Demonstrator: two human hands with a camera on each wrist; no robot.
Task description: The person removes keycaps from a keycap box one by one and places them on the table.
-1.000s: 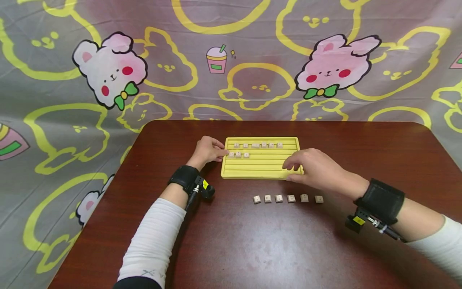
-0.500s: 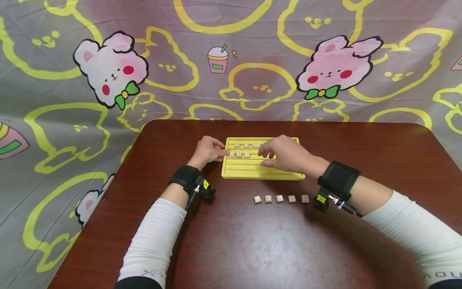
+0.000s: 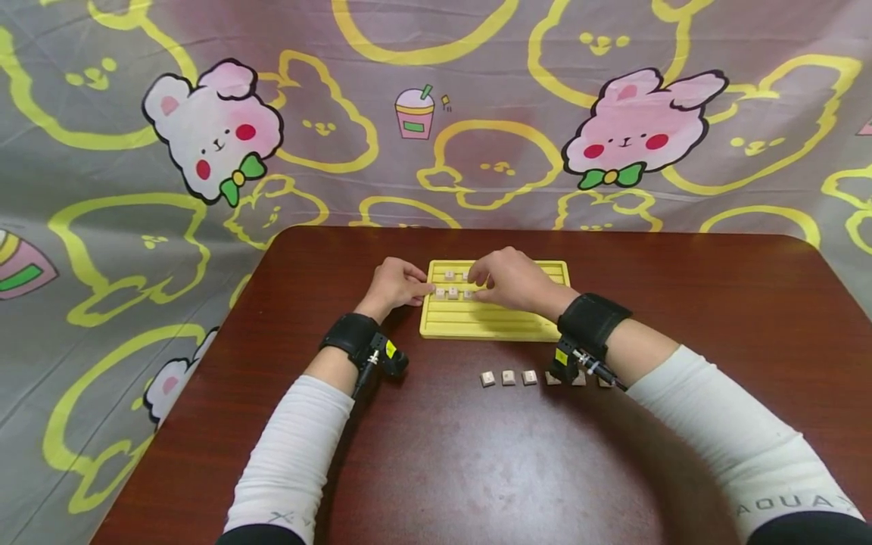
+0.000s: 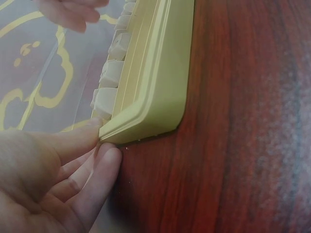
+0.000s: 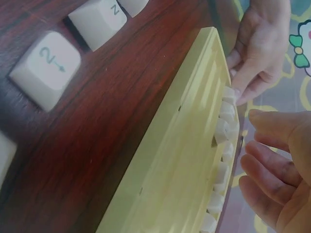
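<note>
Cartoon-rabbit cloth (image 3: 204, 136) backs a dark red wooden table (image 3: 681, 303). On it lies a ridged yellow plastic tray (image 3: 490, 322) carrying pale keycaps (image 3: 450, 275). Left hand (image 3: 393, 284) rests at the tray's left edge; left wrist view shows its straight fingers (image 4: 92, 141) touching the near corner. Right hand (image 3: 512, 278) hovers over the second row, fingers loosely bent; whether it pinches a cap cannot be told. Right wrist view alone reads the loose keycaps (image 3: 509, 377) on the table: "N" and "2".
</note>
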